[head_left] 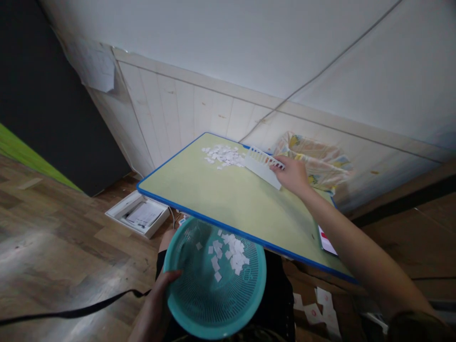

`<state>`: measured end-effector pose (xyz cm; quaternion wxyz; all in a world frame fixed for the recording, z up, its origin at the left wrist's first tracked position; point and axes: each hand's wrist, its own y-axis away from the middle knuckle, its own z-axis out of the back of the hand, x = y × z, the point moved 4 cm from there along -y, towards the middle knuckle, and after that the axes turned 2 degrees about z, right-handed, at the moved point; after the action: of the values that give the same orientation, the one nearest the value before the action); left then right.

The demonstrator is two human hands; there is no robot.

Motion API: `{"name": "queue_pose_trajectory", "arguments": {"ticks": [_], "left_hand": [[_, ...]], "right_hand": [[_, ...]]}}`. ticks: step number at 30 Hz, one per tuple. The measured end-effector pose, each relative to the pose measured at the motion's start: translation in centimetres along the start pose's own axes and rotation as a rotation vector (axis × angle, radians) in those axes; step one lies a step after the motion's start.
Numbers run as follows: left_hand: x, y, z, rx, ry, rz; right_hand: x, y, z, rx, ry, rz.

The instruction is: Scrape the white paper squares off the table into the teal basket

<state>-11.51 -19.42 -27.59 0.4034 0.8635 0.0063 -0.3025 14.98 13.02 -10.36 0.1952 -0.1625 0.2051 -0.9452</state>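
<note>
On counter (221,199) at 12 o'clock, right hand (294,175) gripping toothed scraper (262,166), paper bits (223,155) at its 9 o'clock, left hand (163,282) clasping teal basket (199,304) at 6 o'clock

White panelled wall (178,109), wooden floor (53,228)

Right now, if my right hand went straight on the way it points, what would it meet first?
Likely the pile of white paper bits on the table: the right hand holds a white slotted scraper aimed at it.
</note>
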Motion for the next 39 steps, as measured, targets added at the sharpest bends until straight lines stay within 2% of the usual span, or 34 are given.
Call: {"name": "queue_pose_trajectory", "arguments": {"ticks": [3, 9, 14, 20, 25, 28, 33, 39], "left_hand": [[0.3, -0.3, 0.6, -0.106, -0.040, 0.052], [0.3, -0.3, 0.1, -0.154, -0.039, 0.145], [0.0, -0.1, -0.3, -0.133, -0.005, 0.161], [-0.4, 0.1, -0.7, -0.114, -0.041, 0.094], [-0.1, -0.1, -0.2, -0.137, -0.059, 0.082], [0.2, -0.2, 0.1, -0.146, -0.045, 0.092], [0.3, -0.2, 0.0, -0.146, -0.018, 0.086], [0.4, -0.6, 0.2, -0.156, -0.022, 0.089]], "right_hand": [[-0.7, -2.0, -1.1, -0.032, 0.032, -0.039], [-0.8, -3.7, -1.9, 0.051, -0.086, 0.035], [-0.3, -3.2, -1.1, 0.059, -0.199, 0.072], [-0.1, -3.0, -1.2, 0.006, -0.152, 0.038], [1.3, -2.5, -1.6, 0.082, -0.188, 0.061], [1.8, -2.2, -1.4, 0.072, -0.192, 0.073], [2.0, -1.9, -1.4, 0.095, -0.213, 0.121], [1.8, -1.3, -0.4, 0.080, -0.248, 0.156]]}}
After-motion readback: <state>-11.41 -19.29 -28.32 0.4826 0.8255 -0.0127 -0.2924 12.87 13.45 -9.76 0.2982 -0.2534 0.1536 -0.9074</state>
